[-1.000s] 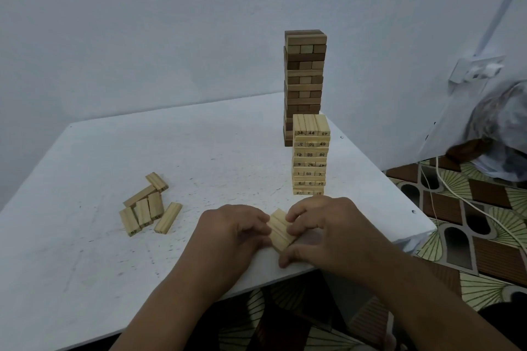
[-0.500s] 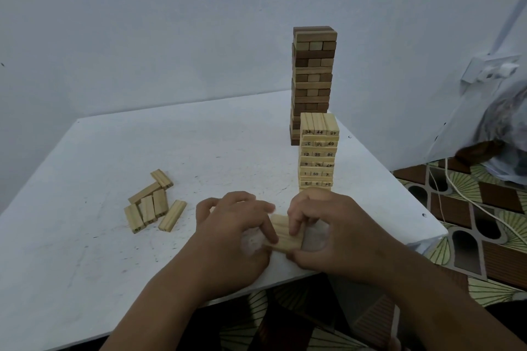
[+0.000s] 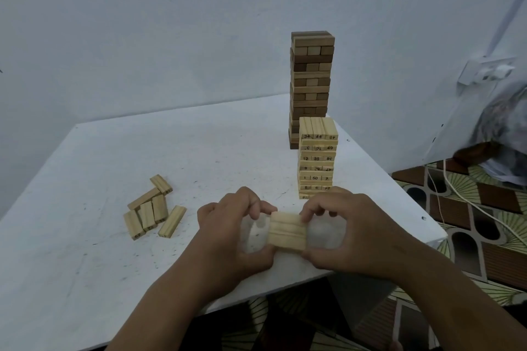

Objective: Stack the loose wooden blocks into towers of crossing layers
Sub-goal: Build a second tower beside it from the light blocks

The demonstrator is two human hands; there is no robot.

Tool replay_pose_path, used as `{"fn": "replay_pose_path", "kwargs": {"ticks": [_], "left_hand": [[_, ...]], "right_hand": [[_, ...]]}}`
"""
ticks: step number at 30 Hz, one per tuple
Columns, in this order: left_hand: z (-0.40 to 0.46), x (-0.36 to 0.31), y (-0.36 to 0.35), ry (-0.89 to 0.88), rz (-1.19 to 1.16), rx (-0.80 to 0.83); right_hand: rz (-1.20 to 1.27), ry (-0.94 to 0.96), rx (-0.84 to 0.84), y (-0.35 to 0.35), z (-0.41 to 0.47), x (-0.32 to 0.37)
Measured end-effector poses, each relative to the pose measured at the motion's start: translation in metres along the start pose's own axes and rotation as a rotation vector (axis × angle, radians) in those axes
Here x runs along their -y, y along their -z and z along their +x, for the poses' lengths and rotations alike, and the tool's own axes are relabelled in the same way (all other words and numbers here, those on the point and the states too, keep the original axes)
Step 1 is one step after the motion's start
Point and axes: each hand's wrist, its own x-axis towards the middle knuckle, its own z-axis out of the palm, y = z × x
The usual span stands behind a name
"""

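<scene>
Three pale wooden blocks [image 3: 287,231] lie side by side as one flat row near the table's front edge. My left hand [image 3: 228,234] pinches the row's left ends and my right hand [image 3: 350,234] pinches its right ends. Just behind my right hand stands a short tower of pale numbered blocks [image 3: 317,157] in crossing layers. A taller tower of darker brown blocks [image 3: 311,80] rises behind it. Several loose pale blocks [image 3: 151,209] lie in a heap on the table to the left.
The white table [image 3: 199,151] ends at a front edge close under my hands and a right edge beside the towers. Beyond it lie a patterned floor [image 3: 484,225], a white cable [image 3: 467,202], and a wall socket [image 3: 484,71].
Both hands have turned the held blocks from a slanted bunch into a squared row and spread a little apart. The view has shifted slightly; towers and heap are unmoved.
</scene>
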Motion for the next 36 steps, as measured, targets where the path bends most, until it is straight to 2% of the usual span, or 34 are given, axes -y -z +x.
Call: {"fn": "replay_pose_path", "kwargs": {"ticks": [5,8,13,16,20,27,36], "left_hand": [[0.014,-0.023,0.015,0.054,-0.234,-0.169],[0.031,-0.039,0.018,0.026,-0.281,-0.240],[0.059,-0.056,0.011,0.046,-0.323,-0.296],[0.075,-0.059,0.003,0.110,-0.368,-0.315],[0.096,-0.063,-0.009,0.176,-0.438,-0.321],[0.115,-0.068,-0.021,0.255,-0.481,-0.336],[0.119,-0.058,-0.028,0.326,-0.508,-0.322]], "right_hand": [[0.173,0.052,-0.307,0.020,0.000,0.025],[0.219,0.085,-0.481,0.030,0.008,0.032],[0.212,0.126,-0.603,0.041,0.025,0.026],[0.325,0.125,-0.624,0.044,0.033,0.020],[0.462,0.029,-0.584,0.045,0.044,0.005],[0.440,-0.087,-0.591,0.042,0.057,-0.013],[0.408,-0.148,-0.599,0.037,0.059,-0.020]]}}
